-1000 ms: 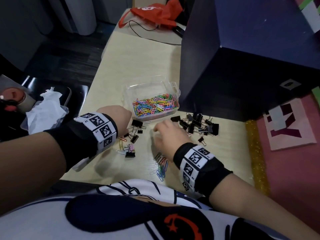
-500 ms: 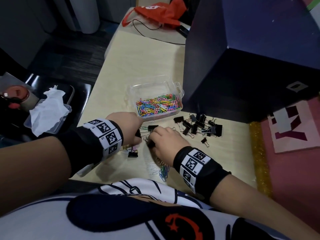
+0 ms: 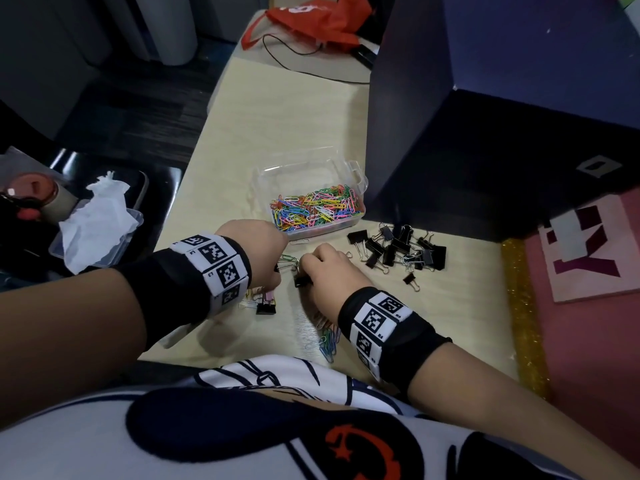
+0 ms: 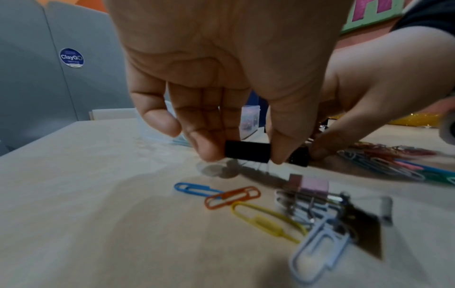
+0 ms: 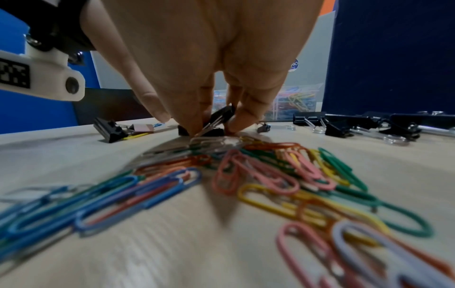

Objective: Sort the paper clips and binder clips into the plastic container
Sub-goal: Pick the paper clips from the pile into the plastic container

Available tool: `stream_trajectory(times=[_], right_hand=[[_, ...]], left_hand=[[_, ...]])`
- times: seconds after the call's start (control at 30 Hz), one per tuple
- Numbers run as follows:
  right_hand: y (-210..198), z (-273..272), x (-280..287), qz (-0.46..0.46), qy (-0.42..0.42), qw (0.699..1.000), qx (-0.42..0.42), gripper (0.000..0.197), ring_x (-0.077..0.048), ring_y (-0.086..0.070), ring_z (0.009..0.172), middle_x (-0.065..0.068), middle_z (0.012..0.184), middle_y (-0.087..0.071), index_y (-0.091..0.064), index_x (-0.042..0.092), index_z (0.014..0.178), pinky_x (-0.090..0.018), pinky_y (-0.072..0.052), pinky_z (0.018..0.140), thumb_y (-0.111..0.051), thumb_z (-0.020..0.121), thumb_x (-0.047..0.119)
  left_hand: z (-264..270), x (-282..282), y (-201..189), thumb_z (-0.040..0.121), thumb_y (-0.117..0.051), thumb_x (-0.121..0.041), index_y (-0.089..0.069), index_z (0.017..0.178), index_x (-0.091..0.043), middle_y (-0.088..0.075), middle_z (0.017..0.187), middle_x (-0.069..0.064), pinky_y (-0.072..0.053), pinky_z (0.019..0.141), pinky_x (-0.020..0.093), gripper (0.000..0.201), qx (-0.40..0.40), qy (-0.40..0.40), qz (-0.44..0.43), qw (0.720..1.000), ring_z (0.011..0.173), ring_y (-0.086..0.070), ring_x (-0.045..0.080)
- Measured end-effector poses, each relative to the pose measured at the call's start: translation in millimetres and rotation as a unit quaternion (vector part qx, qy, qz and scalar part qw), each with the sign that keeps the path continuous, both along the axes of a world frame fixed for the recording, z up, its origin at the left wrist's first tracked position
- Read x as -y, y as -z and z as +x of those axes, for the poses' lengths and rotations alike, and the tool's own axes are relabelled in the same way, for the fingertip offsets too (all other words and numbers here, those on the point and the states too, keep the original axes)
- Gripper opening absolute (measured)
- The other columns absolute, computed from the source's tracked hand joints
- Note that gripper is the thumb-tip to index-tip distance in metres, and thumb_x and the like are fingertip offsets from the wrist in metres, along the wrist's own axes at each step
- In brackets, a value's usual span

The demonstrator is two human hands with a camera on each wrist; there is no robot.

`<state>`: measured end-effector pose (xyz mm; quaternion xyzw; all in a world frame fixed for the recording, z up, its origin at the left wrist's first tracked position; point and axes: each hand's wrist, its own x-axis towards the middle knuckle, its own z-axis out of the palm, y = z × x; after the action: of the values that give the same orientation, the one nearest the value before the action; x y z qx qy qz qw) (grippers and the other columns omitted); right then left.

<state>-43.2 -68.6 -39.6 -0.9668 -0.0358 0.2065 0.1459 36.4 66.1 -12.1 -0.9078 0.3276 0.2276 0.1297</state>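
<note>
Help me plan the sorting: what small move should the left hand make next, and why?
Probably lift the black binder clip and carry it to the loose pile of binder clips. The left hand already pinches it just above the table.

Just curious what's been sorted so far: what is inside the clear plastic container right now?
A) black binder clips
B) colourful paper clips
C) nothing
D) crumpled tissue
B: the plastic container holds a heap of colourful paper clips, while the black binder clips lie in a pile on the table beside it.
</note>
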Motion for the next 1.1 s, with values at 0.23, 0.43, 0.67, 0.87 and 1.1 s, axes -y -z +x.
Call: stream_trajectory(times=[0.23,0.43,0.67,0.87,1.1], right_hand=[[-6,0,9,0.063,0.063,0.996,0.029,0.017,-0.03,-0.049,0.095,-0.01,0.106,-0.045,-0.053,0.012,0.099,-0.029,-0.039,0.073,-0.052,0.084,0.005],[-20,-11,42,0.088,0.209,0.97,0.089,0.013,-0.019,-0.051,0.088,-0.002,0.105,-0.049,-0.06,0.016,0.092,-0.022,-0.035,0.074,-0.062,0.081,0.009],[-22,-21,87,0.043,0.384,0.907,0.168,0.025,-0.024,-0.045,0.119,-0.002,0.132,-0.044,-0.061,0.023,0.111,-0.025,-0.037,0.096,-0.058,0.087,0.015],[-19,-26,74,0.006,0.254,0.955,0.153,0.025,-0.025,-0.043,0.117,-0.001,0.122,-0.051,-0.062,0.022,0.111,-0.034,-0.037,0.098,-0.054,0.087,0.017],[-3,-8,43,-0.011,0.044,0.998,0.044,0.048,-0.026,-0.044,0.115,0.001,0.133,-0.047,-0.05,0.025,0.128,-0.037,-0.042,0.095,-0.049,0.085,0.002]], left_hand=[[0,7,-6,0.08,-0.054,-0.043,-0.055,0.096,-0.02,-0.06,0.085,0.0,-0.042,0.056,0.029,0.028,-0.004,-0.005,-0.051,0.999,0.078,-0.057,0.022],[-1,30,-10,0.083,-0.054,-0.045,-0.053,0.102,-0.02,-0.063,0.088,0.002,-0.05,0.064,0.033,0.032,-0.014,0.027,-0.113,0.993,0.08,-0.057,0.026],[-3,68,-22,0.091,-0.055,-0.042,-0.045,0.131,-0.018,-0.06,0.119,0.006,-0.043,0.085,0.033,0.047,-0.056,0.038,-0.299,0.952,0.106,-0.057,0.026],[-4,47,-9,0.084,-0.062,-0.039,-0.057,0.109,-0.026,-0.064,0.104,-0.003,-0.043,0.069,0.029,0.029,-0.071,0.101,-0.057,0.991,0.097,-0.059,0.021],[-16,30,3,0.085,-0.062,-0.035,-0.053,0.111,-0.02,-0.06,0.101,0.002,-0.054,0.075,0.038,0.032,-0.069,0.125,0.033,0.989,0.094,-0.059,0.025]])
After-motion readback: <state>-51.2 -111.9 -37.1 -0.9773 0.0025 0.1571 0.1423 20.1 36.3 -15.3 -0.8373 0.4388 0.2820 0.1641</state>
